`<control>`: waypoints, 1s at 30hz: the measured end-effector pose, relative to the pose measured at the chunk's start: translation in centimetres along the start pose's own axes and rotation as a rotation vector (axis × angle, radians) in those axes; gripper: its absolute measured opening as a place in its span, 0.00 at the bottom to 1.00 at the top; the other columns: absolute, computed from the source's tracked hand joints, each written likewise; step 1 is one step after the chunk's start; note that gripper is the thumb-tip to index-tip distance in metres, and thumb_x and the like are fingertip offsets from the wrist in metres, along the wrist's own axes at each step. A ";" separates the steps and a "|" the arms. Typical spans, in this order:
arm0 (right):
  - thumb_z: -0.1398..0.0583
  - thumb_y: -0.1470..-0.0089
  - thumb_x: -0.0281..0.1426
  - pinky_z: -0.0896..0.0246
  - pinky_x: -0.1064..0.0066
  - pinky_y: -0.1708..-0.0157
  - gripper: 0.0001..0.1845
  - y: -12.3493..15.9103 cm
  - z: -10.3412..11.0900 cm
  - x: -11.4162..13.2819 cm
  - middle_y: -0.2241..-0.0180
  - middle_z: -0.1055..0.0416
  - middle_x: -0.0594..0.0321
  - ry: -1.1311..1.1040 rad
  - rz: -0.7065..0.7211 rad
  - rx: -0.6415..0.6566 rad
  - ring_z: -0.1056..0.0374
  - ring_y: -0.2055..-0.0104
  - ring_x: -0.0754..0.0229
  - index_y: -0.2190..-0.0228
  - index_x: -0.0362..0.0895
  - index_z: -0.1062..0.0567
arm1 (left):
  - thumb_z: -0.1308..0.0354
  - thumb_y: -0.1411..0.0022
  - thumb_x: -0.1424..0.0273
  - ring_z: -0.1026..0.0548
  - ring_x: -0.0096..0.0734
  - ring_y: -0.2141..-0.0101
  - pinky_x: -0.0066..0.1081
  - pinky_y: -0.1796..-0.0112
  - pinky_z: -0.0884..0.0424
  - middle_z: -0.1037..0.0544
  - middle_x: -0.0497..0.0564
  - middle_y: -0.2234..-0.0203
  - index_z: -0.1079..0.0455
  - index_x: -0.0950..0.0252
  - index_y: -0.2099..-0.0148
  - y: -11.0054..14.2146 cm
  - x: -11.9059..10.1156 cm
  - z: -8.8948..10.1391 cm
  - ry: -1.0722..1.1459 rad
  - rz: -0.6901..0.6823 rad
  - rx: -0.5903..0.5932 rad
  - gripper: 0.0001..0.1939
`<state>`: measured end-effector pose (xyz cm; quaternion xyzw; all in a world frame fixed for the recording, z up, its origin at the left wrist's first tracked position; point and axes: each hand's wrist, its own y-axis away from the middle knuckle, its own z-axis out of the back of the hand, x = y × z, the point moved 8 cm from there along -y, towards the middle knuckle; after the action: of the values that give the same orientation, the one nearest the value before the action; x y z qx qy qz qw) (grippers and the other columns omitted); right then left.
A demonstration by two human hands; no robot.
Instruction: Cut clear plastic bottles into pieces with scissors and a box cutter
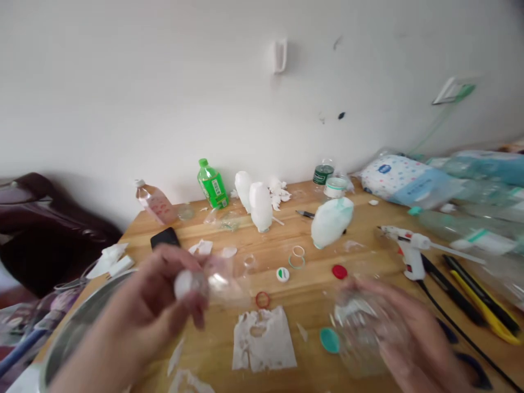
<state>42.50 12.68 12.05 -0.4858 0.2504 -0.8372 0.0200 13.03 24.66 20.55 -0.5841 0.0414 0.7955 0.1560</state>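
My left hand [143, 305] is closed around the neck of a clear plastic bottle top [223, 281] with a white cap [183, 285]; its see-through flared part points right. On the right, my right hand [413, 327] grips a clear plastic bottle piece [362, 335], blurred by motion. The two pieces are apart, above the wooden table. Between my hands lie a torn white tissue [278, 349], a red ring [262, 299] and a white-and-green cap [282, 274]. A teal cap [329, 340] lies beside the right-hand piece, and a red cap [339, 271] behind it.
White paper-covered shapes [260, 207] stand at the back near a green bottle [212, 184]; another, tinted teal [332, 221], leans. A glue gun [409, 251] and yellow-black cutter [483, 300] lie right, near a tissue pack [409, 177]. A metal basin [61, 333] sits left.
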 end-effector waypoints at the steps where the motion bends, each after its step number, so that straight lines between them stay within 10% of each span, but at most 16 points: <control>1: 0.48 0.33 0.41 0.29 0.69 0.49 0.22 -0.5 -0.4 0.9 0.43 0.29 0.59 -0.015 -0.023 0.024 0.32 0.41 0.53 0.40 0.54 0.35 | 0.35 0.40 0.62 0.24 0.31 0.78 0.30 0.79 0.25 0.17 0.55 0.64 0.31 0.59 0.62 1.6 1.5 -1.9 0.108 0.069 0.032 0.10; 6: 0.49 0.33 0.48 0.26 0.64 0.58 0.19 -1.6 -3.3 2.8 0.51 0.26 0.58 -0.209 -0.207 0.184 0.26 0.52 0.52 0.48 0.53 0.32 | 0.32 0.41 0.59 0.27 0.26 0.77 0.27 0.77 0.26 0.19 0.53 0.65 0.33 0.60 0.62 5.6 6.5 -7.1 0.384 0.230 -0.005 0.14; 14: 0.51 0.33 0.51 0.31 0.67 0.62 0.20 0.2 -7.5 2.8 0.62 0.27 0.63 -0.406 -0.431 0.334 0.30 0.61 0.58 0.51 0.52 0.34 | 0.30 0.44 0.57 0.29 0.22 0.75 0.23 0.73 0.30 0.22 0.50 0.62 0.28 0.57 0.53 8.5 7.8 -10.4 0.487 0.290 -0.015 0.20; 18: 0.50 0.33 0.50 0.32 0.67 0.57 0.20 0.9 -8.0 2.2 0.59 0.28 0.63 -0.418 -0.464 0.302 0.30 0.59 0.59 0.51 0.51 0.33 | 0.24 0.54 0.59 0.26 0.29 0.71 0.26 0.68 0.27 0.20 0.49 0.68 0.25 0.54 0.45 8.2 8.7 -11.0 0.418 0.357 0.042 0.33; 30: 0.48 0.35 0.50 0.31 0.67 0.53 0.18 0.9 -8.3 0.9 0.53 0.28 0.62 -0.341 -0.489 0.339 0.30 0.51 0.56 0.52 0.54 0.30 | 0.27 0.52 0.64 0.21 0.32 0.69 0.25 0.69 0.24 0.17 0.55 0.58 0.20 0.59 0.50 6.2 9.0 -10.2 0.199 0.163 -0.019 0.24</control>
<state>35.02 14.95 9.01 -0.6543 -0.0230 -0.7535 -0.0594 18.14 18.10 8.13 -0.6561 0.0964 0.7442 0.0802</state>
